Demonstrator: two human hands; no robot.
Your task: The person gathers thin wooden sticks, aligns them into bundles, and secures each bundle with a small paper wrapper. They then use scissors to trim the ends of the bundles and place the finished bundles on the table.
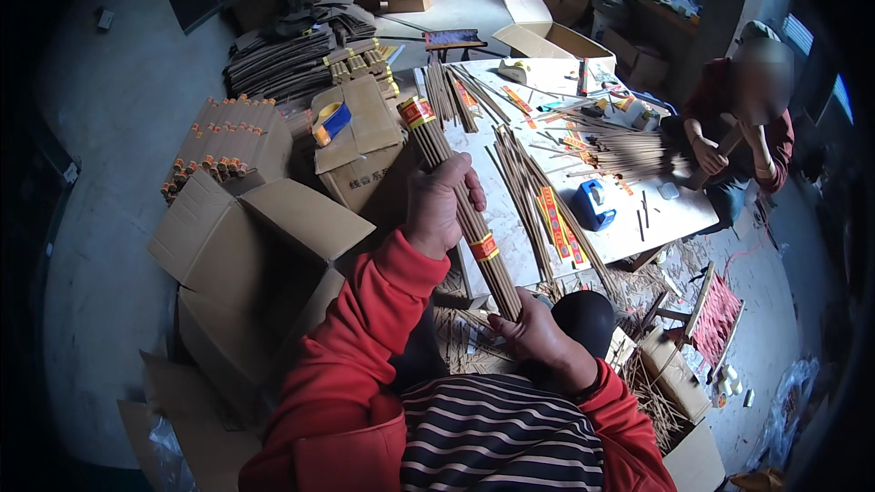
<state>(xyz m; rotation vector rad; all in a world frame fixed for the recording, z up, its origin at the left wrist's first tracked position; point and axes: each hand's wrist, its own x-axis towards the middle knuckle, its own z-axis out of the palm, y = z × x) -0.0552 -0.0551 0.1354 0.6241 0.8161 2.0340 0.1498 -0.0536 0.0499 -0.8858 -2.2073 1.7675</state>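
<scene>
A long bundle of brown incense sticks (471,221) slants across in front of me, banded with red and yellow paper near its top and lower down. My left hand (440,203) is wrapped round its upper middle. At the bundle's lower end, my right hand (540,332) grips it with the thumb along the side. Just beyond, on the white table (674,214), lie loose incense sticks (524,191) and red-and-yellow paper labels (553,223). A blue tape dispenser (594,204) stands among them.
An open cardboard box (264,255) is at my left, near finished bundles (219,148) and a closed carton (360,146) bearing a yellow-and-blue tape roll (332,123). Across the table's right side sits another person (743,118). A low stool (717,321) and a box of stick scraps (670,383) stand at right.
</scene>
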